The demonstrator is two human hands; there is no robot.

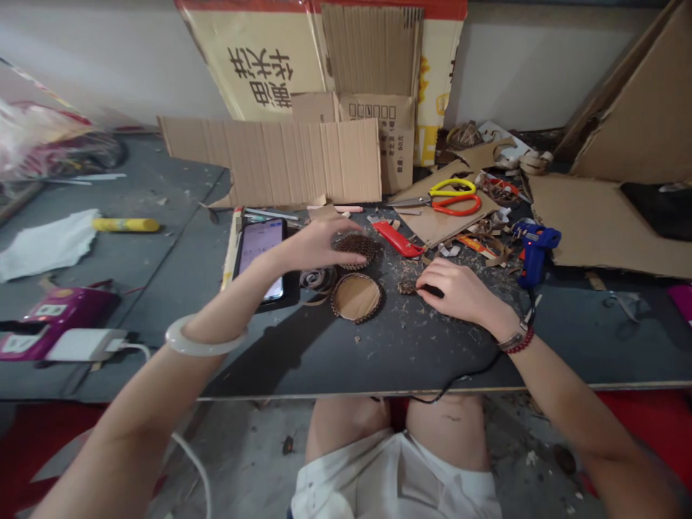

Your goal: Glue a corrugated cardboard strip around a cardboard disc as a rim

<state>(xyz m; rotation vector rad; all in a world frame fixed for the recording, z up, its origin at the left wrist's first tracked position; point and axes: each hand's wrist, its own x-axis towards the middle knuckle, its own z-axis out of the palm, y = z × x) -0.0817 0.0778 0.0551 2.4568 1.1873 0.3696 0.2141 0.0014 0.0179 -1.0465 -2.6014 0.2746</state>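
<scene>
My left hand (pixel 313 245) lies with its fingertips on the edge of a dark-edged corrugated cardboard coil disc (pixel 357 249), and nothing is clearly gripped. A flat round cardboard coaster with a corrugated rim (pixel 355 298) sits just below that disc, beside a loose spiral of cardboard strip (pixel 318 281). My right hand (pixel 457 292) is curled around a small corrugated cardboard roll (pixel 408 287), whose near part is hidden by my fingers. Cardboard shavings cover the black tabletop (pixel 411 346) around both hands.
A phone (pixel 261 258) lies left of the hands. Farther back are a red utility knife (pixel 397 239), yellow-and-orange scissors (pixel 454 196) and a blue glue gun (pixel 535 245), whose black cord crosses the table's front edge. Cardboard sheets stand behind.
</scene>
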